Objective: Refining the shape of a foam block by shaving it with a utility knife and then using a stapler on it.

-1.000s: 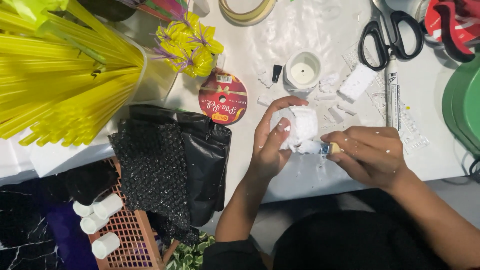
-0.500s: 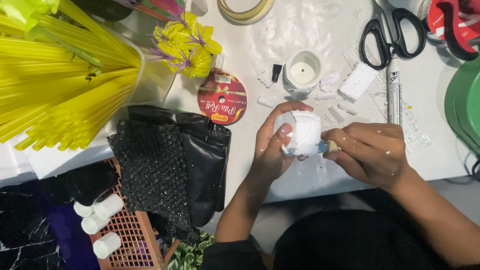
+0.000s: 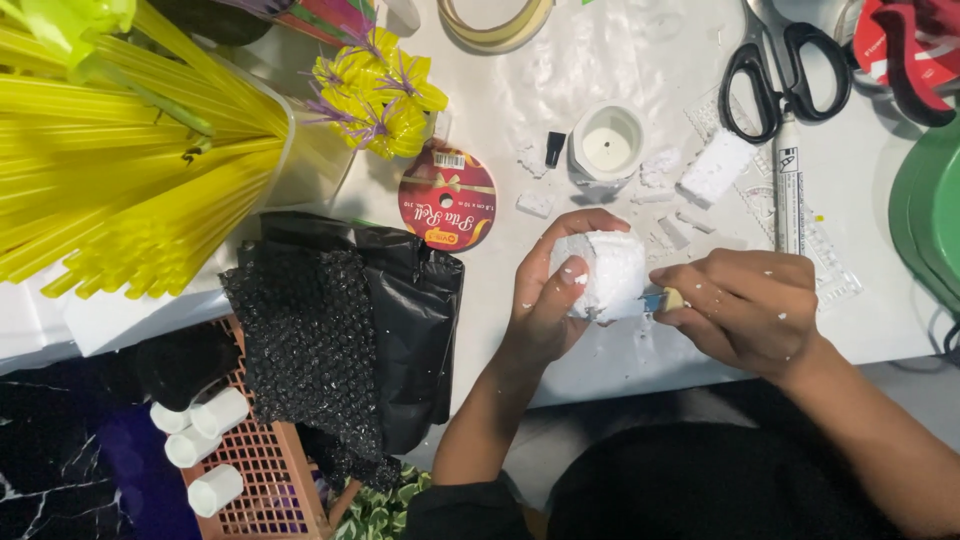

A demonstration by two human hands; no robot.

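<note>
My left hand (image 3: 548, 300) grips a white foam block (image 3: 608, 272) just above the white table (image 3: 600, 60), fingers curled over its top and left side. My right hand (image 3: 745, 305) holds a small utility knife (image 3: 662, 299) whose yellow and blue tip shows at the fingers, the blade end pressed against the block's lower right side. White foam crumbs speckle both hands. Loose foam offcuts (image 3: 715, 168) lie on the table just beyond the block.
Beyond the hands stand a small white cup (image 3: 606, 147), black scissors (image 3: 775, 68), a marker pen (image 3: 788, 185), a red ribbon spool (image 3: 447, 196) and a tape roll (image 3: 497, 22). Yellow straws (image 3: 120, 170) and black plastic bags (image 3: 350, 320) fill the left; a green container (image 3: 930, 215) sits right.
The foam block has turned in my left hand and the fingers have shifted over its top. My right hand has kept the knife at the block's lower right side.
</note>
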